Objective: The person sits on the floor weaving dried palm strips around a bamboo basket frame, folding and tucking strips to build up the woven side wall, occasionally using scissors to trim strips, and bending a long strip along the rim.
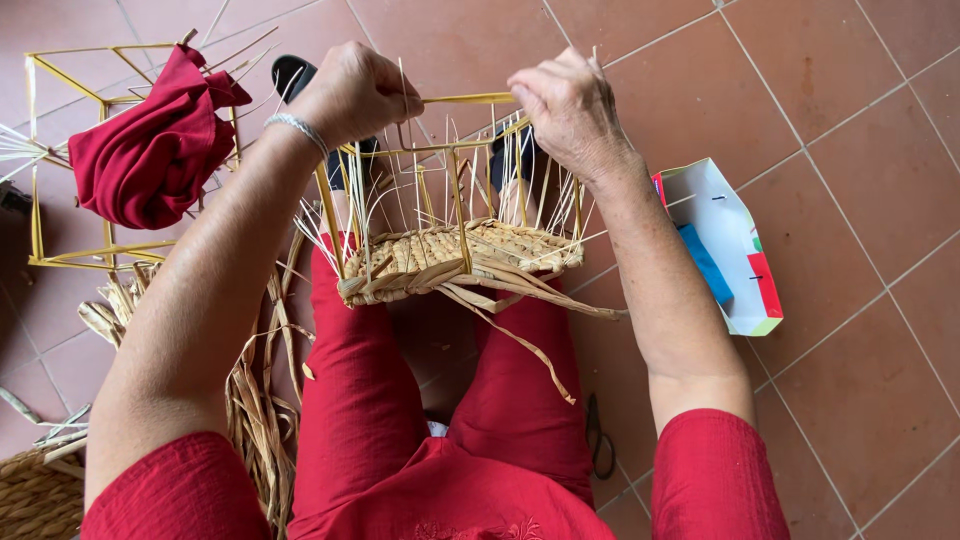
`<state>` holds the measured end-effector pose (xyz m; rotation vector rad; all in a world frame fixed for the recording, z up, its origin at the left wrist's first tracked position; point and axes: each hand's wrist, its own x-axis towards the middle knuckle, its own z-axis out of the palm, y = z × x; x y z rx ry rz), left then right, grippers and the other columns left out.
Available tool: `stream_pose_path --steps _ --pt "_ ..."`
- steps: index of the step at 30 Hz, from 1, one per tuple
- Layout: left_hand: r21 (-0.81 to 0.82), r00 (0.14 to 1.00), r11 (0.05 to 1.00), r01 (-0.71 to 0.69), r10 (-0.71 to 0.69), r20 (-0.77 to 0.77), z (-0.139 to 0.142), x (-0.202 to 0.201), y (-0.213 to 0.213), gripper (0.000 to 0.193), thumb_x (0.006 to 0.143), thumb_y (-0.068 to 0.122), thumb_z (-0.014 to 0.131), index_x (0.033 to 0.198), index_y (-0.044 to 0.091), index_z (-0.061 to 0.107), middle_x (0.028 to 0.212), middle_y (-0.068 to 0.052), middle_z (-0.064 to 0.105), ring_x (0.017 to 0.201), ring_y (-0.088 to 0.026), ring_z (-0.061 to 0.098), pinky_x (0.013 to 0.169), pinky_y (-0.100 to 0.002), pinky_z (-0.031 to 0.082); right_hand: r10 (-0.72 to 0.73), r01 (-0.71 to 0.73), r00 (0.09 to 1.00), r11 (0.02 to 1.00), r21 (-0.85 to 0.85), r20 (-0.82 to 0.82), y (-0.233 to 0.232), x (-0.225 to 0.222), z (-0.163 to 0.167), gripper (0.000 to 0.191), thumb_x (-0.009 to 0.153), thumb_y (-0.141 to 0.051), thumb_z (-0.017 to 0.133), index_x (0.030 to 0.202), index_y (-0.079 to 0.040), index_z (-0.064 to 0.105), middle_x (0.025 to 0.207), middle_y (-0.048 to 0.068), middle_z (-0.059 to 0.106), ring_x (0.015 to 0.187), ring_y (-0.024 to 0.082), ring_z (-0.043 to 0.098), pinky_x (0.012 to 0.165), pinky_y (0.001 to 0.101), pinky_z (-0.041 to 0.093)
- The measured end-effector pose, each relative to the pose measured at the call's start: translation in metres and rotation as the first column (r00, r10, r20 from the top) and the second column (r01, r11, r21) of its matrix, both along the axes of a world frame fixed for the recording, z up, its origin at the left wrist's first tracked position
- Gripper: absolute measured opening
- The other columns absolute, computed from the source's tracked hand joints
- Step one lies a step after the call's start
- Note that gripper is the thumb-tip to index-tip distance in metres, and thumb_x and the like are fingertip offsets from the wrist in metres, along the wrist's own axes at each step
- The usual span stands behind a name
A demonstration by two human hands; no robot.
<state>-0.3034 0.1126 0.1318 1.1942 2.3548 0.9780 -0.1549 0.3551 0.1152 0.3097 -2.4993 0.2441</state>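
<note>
Basket frame (455, 255) upright, long axis left-right.

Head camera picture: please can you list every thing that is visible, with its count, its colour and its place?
Woven basket base: one, straw colour, on the knees, thin stakes standing up from it.
Yellow frame rod: one, held between both hands above the base.
Wire frame: one, yellow, on the floor at far left.
Red cloth: one, draped on that frame.
Loose straw strips: a bundle, tan, on the floor beside the left leg.
Finished basket: one, tan, bottom left corner.
Paper bag: one, white with blue and red, on the floor at right.
Scissors: one pair, dark, by the right leg.
Left hand: grips the rod.
Right hand: grips the rod.
</note>
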Motion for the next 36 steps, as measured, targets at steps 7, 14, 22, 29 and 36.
stream_pose_path --steps 7,14,22,29,36 --pt "-0.046 0.785 0.975 0.217 -0.203 -0.585 -0.002 0.011 -0.004 0.025 0.106 0.018 0.069 0.085 0.008 0.078 0.064 -0.005 0.068 0.056 -0.019 0.067 0.053 -0.036 0.054 0.078 -0.067 0.996 0.975 0.212 -0.046 0.007 0.004 -0.014 0.014 0.098 -0.014 0.077 0.093 -0.008 0.065 0.077 0.005 0.066 0.074 0.022 0.066 0.069 0.0367 0.053" --pt "-0.038 0.983 0.987 0.155 -0.158 -0.096 -0.003 0.018 0.046 0.025 0.104 0.024 0.068 0.088 0.008 0.079 0.064 -0.004 0.072 0.05 -0.012 0.065 0.056 -0.033 0.056 0.091 -0.069 0.995 0.898 0.434 -0.031 0.014 0.004 -0.019 0.009 0.092 -0.007 0.067 0.099 -0.004 0.064 0.078 0.006 0.058 0.074 0.02 0.064 0.066 0.0337 0.053" --pt "0.096 0.998 0.994 0.058 -0.058 0.001 -0.015 0.019 0.05 0.012 0.093 0.021 0.08 0.093 0.009 0.083 0.073 -0.004 0.075 0.06 -0.007 0.069 0.06 -0.028 0.058 0.043 -0.017 0.984 0.989 0.145 -0.174 0.023 0.014 -0.01 0.027 0.078 0.004 0.073 0.101 -0.01 0.069 0.087 0.004 0.066 0.083 0.026 0.066 0.074 0.0381 0.055" --pt "-0.171 0.712 0.968 0.185 -0.252 -0.656 -0.024 0.029 0.058 0.018 0.101 0.011 0.071 0.085 0.003 0.069 0.064 -0.008 0.068 0.05 -0.019 0.066 0.044 -0.036 0.054 -0.254 0.254 0.966 0.891 -0.375 0.049 0.022 0.022 -0.01 0.032 0.074 -0.01 0.093 0.101 -0.007 0.074 0.097 0.012 0.066 0.07 0.016 0.062 0.064 0.0284 0.057" --pt "0.266 0.901 0.929 0.256 -0.129 -0.415 -0.021 0.028 0.053 0.022 0.095 0.013 0.063 0.101 0.006 0.083 0.075 -0.01 0.074 0.06 -0.018 0.069 0.062 -0.035 0.059 0.158 0.418 0.878 0.205 -0.885 0.451 0.055 0.029 -0.021 0.018 0.104 -0.016 0.065 0.119 -0.007 0.071 0.098 0.004 0.076 0.083 0.009 0.075 0.072 0.0252 0.064"
